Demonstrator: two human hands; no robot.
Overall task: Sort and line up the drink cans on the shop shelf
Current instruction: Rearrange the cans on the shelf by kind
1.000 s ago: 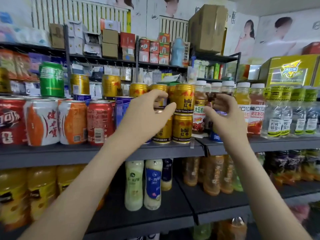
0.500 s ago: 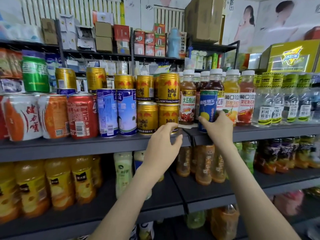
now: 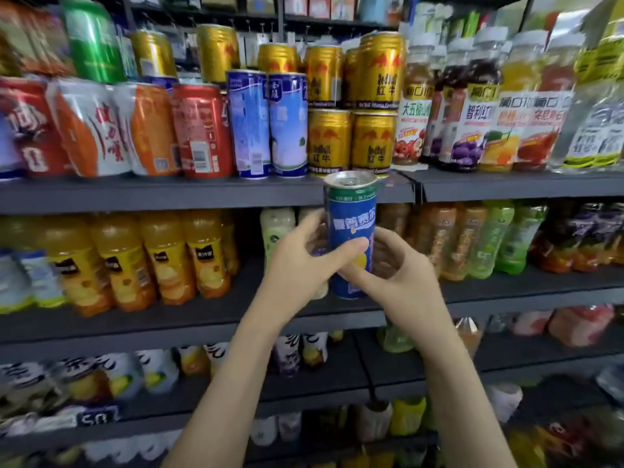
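Observation:
A tall blue can with a green band at its top and a lemon picture stands upright in the air in front of the shelf edge. My left hand grips it from the left, thumb across its front. From the right, my right hand grips its lower part. On the shelf above stand gold cans stacked in two tiers, two blue-and-white cans, a red can and orange-and-white cans.
Juice bottles fill the same shelf to the right of the gold cans. A green can sits on top of the left row. Lower shelves hold orange drink bottles and green bottles.
My right hand has lifted the blue can off the shelf by the bottles and brought it down and to the left. My left hand has come onto it. The view has tilted downward.

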